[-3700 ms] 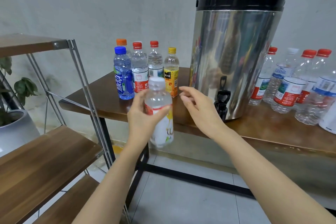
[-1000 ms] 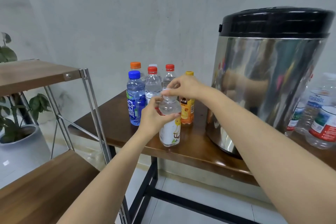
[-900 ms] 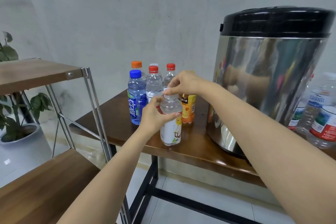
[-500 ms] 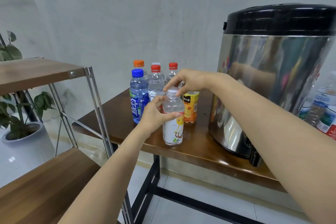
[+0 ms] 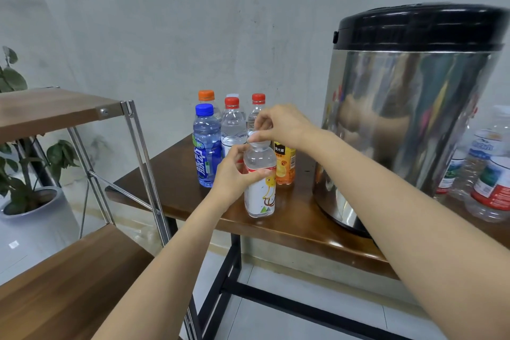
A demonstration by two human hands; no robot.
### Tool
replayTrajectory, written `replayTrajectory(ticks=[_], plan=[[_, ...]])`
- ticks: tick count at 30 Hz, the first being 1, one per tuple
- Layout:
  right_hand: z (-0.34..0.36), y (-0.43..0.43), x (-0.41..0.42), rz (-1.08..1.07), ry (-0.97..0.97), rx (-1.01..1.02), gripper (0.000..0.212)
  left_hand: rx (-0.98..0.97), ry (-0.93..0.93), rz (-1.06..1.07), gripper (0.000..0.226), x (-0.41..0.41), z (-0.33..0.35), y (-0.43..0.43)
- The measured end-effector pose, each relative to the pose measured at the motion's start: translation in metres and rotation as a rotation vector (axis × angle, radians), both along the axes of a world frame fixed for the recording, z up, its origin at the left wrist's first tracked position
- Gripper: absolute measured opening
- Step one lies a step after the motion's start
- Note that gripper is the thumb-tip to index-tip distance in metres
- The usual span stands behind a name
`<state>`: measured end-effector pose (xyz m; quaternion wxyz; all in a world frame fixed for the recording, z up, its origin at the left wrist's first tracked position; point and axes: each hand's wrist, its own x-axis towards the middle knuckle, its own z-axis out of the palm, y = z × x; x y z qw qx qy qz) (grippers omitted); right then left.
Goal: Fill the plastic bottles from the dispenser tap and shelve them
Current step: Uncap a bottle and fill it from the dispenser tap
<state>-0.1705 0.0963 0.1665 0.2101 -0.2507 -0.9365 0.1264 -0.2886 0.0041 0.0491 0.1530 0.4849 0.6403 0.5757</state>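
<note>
My left hand (image 5: 231,171) is wrapped round the shoulder of the bottle (image 5: 260,190), which stands upright on the table (image 5: 171,182) near its near edge, left of the dispenser (image 5: 408,119). My right hand (image 5: 284,125) pinches the white cap (image 5: 258,137) on top between thumb and fingertips. Capped bottles (image 5: 205,146) cluster just behind. The shelf (image 5: 69,279) is near left.

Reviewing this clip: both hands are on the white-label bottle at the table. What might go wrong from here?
1. The white-label bottle stands near the front edge of the table; if the left hand slips, it might tip off.
2. The right hand pinches the cap by fingertips only; left loose, it may leak.
3. The orange juice bottle close behind could get knocked.
</note>
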Motion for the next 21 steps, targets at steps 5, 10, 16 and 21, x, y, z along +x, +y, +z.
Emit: replayTrajectory(ticks=[5,10,16,21], plan=[[-0.056,-0.006,0.012,-0.061,0.304,-0.196,0.051,0.054,0.045,-0.045,0.097,0.016,-0.021,-0.006],[-0.08,-0.02,0.008,0.044,0.515,-0.48,0.054,0.046,0.057,-0.048,0.1,0.014,-0.024,-0.005],[-0.064,-0.019,0.001,-0.017,0.745,-0.456,0.022,0.022,0.06,-0.022,0.099,0.012,-0.024,-0.001],[-0.089,-0.022,-0.007,-0.142,0.678,-0.35,0.049,0.056,0.165,0.036,0.108,0.019,-0.03,0.006]])
